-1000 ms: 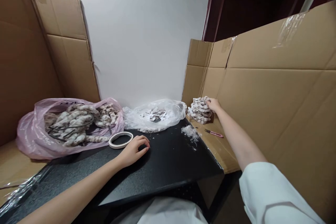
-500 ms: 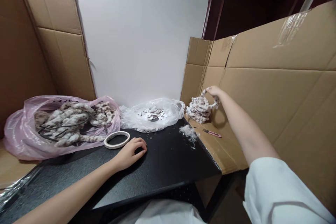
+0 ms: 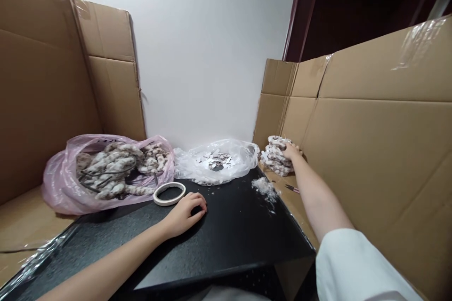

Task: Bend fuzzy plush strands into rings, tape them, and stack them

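My right hand (image 3: 292, 151) is at the right side of a stack of fluffy white-and-brown rings (image 3: 278, 165), its thumb against the upper rings. Its other fingers curl behind and are partly hidden; it seems to grip a ring there. My left hand (image 3: 189, 211) rests on the black tabletop (image 3: 233, 230), fingers loosely bent, thumb apart, nothing in it. Just behind the left hand lies a roll of whitish tape (image 3: 155, 197). Thread snips (image 3: 292, 188) lie in front of the stack, partly hidden by my right forearm.
At left, a pink plastic bag (image 3: 58, 183) holds fluffy cord pieces (image 3: 115, 164). A clear plastic bag (image 3: 243, 153) with small white tags and metal bits stands at the wall. Loose fluff (image 3: 264, 188) lies near the table's right edge. Cardboard panels (image 3: 381, 150) enclose both sides.
My right hand has lowered the fluffy ring from above the stack onto it. My left hand keeps its place on the table. The whole view has shifted slightly.
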